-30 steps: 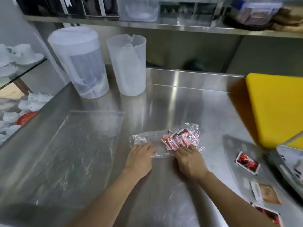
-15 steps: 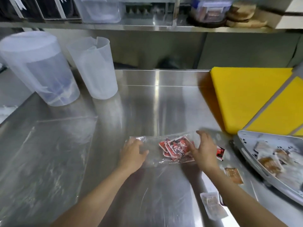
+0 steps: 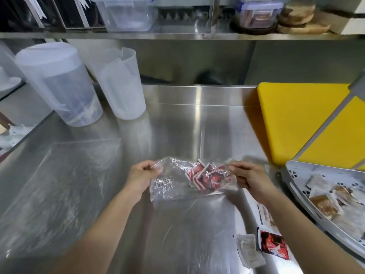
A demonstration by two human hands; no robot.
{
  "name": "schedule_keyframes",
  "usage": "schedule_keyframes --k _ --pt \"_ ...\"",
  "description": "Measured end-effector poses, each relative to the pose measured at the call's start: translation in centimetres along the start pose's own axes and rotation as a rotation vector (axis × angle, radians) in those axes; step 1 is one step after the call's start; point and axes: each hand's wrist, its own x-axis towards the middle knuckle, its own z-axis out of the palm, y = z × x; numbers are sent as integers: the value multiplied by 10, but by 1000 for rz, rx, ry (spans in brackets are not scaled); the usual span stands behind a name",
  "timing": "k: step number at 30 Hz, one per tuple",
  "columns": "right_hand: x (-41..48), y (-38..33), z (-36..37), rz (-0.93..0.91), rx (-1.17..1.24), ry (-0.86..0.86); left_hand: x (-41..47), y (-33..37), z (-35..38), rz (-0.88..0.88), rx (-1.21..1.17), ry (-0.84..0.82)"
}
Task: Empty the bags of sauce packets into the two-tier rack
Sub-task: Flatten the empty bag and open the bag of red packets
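Observation:
A clear plastic bag (image 3: 169, 184) hangs just above the steel counter, with several red sauce packets (image 3: 207, 177) bunched in its right half. My left hand (image 3: 141, 177) pinches the bag's left top corner. My right hand (image 3: 249, 179) pinches its right top edge. The grey perforated tray of the rack (image 3: 296, 178) juts in at the right and holds several brown and white packets (image 3: 324, 202). Loose packets lie on the counter near my right forearm: a red one (image 3: 273, 247) and a white one (image 3: 249, 252).
A flat empty clear bag (image 3: 59, 184) lies on the counter at the left. Two translucent jugs (image 3: 59, 86) (image 3: 122, 84) stand at the back left. A yellow cutting board (image 3: 296, 119) leans at the right. A steel shelf with containers (image 3: 126, 12) runs overhead.
Both hands have gone from pressing the bag flat on the counter to pinching its top corners and lifting it. The view has swung right, so the rack tray shows.

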Motion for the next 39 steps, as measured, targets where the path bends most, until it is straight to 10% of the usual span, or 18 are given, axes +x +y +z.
schedule_keyframes --k 4,8,10,14,17,26,39 --pt "-16 5 -30 62 -275 -283 -10 -6 -39 -13 122 -384" --pt "-20 12 -51 250 -912 -595 -17 -26 -64 -417 478 -1032" --pt "-15 10 -51 183 -968 -497 -15 -31 -59 -442 611 -893" --pt "4 11 -32 -59 -661 125 5 -40 -38 -213 482 -44" --pt "16 15 -11 -2 -777 224 8 -38 -18 -221 561 172" --pt "20 26 28 183 -617 33 -12 -22 6 -398 462 58" --pt "-4 -97 27 -424 -145 28 -15 126 -38 320 68 33"
